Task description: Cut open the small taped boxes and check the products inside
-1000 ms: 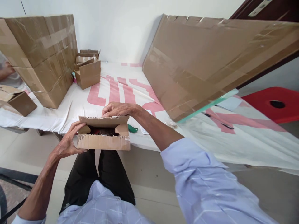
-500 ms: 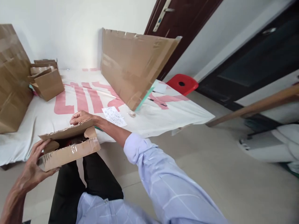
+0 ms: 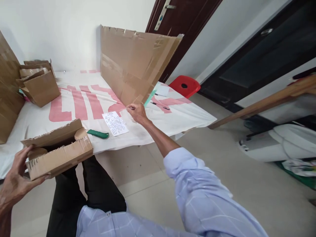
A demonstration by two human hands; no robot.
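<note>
My left hand (image 3: 18, 177) grips the left end of a small open cardboard box (image 3: 61, 156), thumb below and fingers over its side. The box is tilted in front of the table edge, and its dark inside is mostly hidden. Over the table, my right hand (image 3: 138, 113) is closed in a pinch close to the lower corner of a large cardboard sheet (image 3: 133, 62). What its fingertips hold, if anything, is too small to make out. A green utility knife (image 3: 98, 133) lies between the box and a white paper with small printed shapes (image 3: 115, 123).
A white cloth with pink lettering covers the table (image 3: 197, 120). Smaller cardboard boxes (image 3: 43, 87) stand at the back left beside a large carton (image 3: 7, 95). A black pen (image 3: 160, 105) lies on the right, with a red stool (image 3: 185, 86) beyond the table.
My right hand has moved away from the box, rightward to the cardboard sheet's lower corner. The utility knife now shows fully. My left hand still holds the box, and the view has shifted slightly right.
</note>
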